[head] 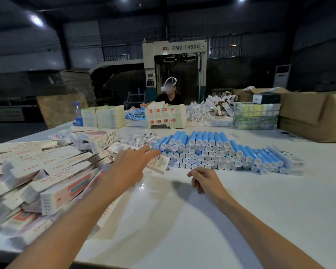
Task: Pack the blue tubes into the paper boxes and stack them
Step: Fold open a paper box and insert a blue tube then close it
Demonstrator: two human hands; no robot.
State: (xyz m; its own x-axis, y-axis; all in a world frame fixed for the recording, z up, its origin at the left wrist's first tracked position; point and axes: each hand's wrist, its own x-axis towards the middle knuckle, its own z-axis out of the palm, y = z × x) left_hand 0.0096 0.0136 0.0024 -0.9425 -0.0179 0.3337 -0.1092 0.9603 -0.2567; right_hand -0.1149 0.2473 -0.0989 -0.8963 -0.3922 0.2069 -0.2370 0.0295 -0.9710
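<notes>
Our left hand (130, 164) stretches straight, empty fingers (152, 152) to the edge of the blue tubes (211, 152); our right hand (204, 180) curls loosely nearby, empty.

Bare table (182, 220) open btwn box heap (37, 181) at left & tube stack (211, 154) ahead.

One wide-angle camera, worn on the head, is looking forward and slightly down over the table (182, 220). It is sitting close above the left hand (128, 166) and right hand (204, 179), taking in the hall (260, 32) beyond.
</notes>
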